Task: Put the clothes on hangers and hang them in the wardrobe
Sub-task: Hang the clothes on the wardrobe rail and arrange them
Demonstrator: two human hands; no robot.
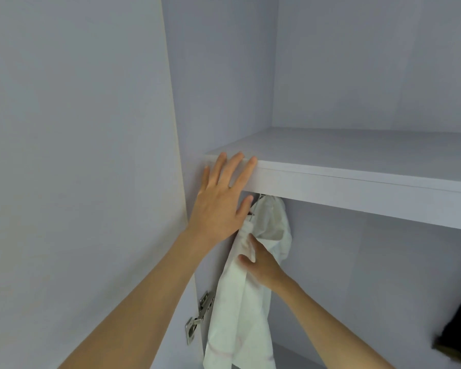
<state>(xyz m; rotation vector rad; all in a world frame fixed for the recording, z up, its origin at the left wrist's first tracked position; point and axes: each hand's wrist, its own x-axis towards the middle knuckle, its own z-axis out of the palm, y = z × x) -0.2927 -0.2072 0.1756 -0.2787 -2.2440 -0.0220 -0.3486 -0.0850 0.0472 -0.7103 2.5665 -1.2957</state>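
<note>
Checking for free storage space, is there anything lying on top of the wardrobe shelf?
No, the top of the shelf shows only bare surface; just the left hand fingertips reach its front edge.

Both forearms are showing bare up to the frame's lower edge, with no sleeve reaching them. The left hand [218,206] and right hand [261,265] are wearing no rings or gloves.

A home bedroom closet: pale wardrobe shelf [357,179], hinged door [77,155] (metal hinge [200,312]), hanging white garment [250,302].

A metal door hinge [200,315] low left; a dark object [458,328] far right.
</note>
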